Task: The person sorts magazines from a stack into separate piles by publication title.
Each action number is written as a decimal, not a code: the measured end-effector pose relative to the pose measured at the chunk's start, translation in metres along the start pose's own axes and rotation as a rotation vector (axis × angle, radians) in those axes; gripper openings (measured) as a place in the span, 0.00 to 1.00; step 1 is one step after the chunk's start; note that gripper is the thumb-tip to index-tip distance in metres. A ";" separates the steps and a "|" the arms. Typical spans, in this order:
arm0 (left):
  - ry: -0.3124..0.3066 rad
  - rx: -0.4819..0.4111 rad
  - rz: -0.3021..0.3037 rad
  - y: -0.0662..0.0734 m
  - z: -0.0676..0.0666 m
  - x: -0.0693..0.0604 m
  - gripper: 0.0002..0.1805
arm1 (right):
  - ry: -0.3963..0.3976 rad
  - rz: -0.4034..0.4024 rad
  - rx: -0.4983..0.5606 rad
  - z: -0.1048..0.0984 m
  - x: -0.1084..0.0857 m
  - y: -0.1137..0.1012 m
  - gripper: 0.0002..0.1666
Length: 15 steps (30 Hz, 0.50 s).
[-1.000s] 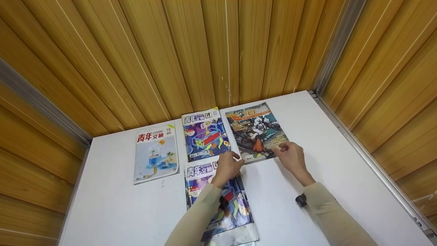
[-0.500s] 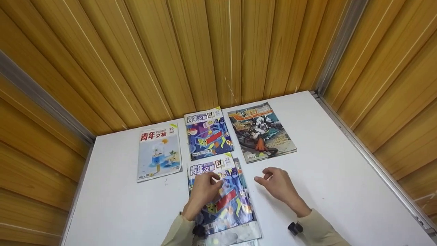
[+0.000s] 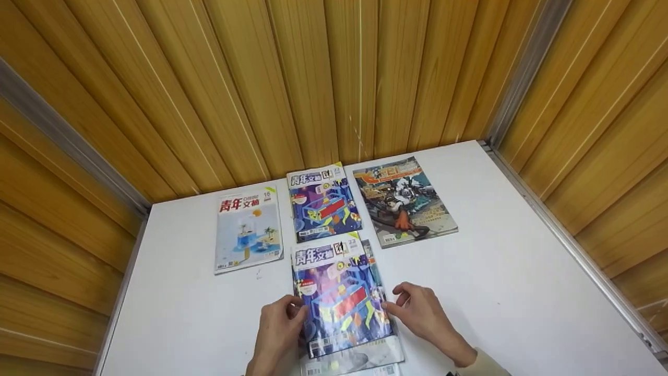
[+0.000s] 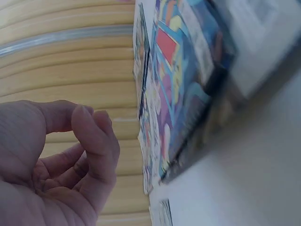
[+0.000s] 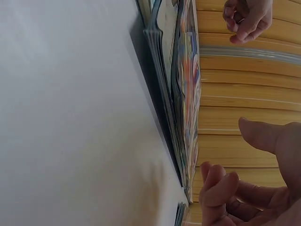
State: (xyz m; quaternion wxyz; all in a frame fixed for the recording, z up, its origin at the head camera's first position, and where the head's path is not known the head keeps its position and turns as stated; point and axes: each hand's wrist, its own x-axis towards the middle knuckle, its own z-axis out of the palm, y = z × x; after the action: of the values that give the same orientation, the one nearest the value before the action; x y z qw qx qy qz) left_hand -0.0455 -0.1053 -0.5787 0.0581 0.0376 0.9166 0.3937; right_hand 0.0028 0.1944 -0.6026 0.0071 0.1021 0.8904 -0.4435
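Observation:
A purple-and-blue magazine (image 3: 339, 300) tops a small uneven stack near the front of the table. Below it, part of a grey-covered magazine (image 3: 365, 356) sticks out towards me. Beside the stack's left edge is my left hand (image 3: 279, 324), loosely curled; its wrist view shows the fingers (image 4: 96, 141) holding nothing. On the other side, my right hand (image 3: 425, 316) has its thumb tip close to the stack's right edge. In the right wrist view its thumb (image 5: 258, 134) and fingers stand apart with nothing between them. Most of the lower magazines is hidden.
Farther back on the white table (image 3: 182, 313) lie a pale blue magazine (image 3: 248, 232), a second purple one (image 3: 323, 203) and a dark comic-style one (image 3: 404, 203). Wood-patterned panels (image 3: 313, 78) rise behind and at both sides.
Both hands have drawn back towards me, the right from the dark magazine's front edge, the left down across the stack. They now flank the stack. The dark magazine lies released at the back.

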 end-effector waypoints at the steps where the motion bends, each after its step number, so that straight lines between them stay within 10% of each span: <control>1: 0.008 0.013 -0.017 -0.003 0.000 -0.002 0.06 | -0.009 0.003 0.001 0.001 -0.002 0.001 0.22; 15: 0.177 0.256 -0.162 -0.041 0.000 -0.012 0.17 | -0.126 0.086 -0.005 0.014 -0.013 0.010 0.22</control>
State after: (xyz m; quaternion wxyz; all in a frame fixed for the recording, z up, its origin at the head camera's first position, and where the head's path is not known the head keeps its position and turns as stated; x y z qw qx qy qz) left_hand -0.0346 -0.1345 -0.6076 0.0033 -0.0641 0.9608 0.2697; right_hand 0.0167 0.1869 -0.6181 0.0824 0.1120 0.8841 -0.4462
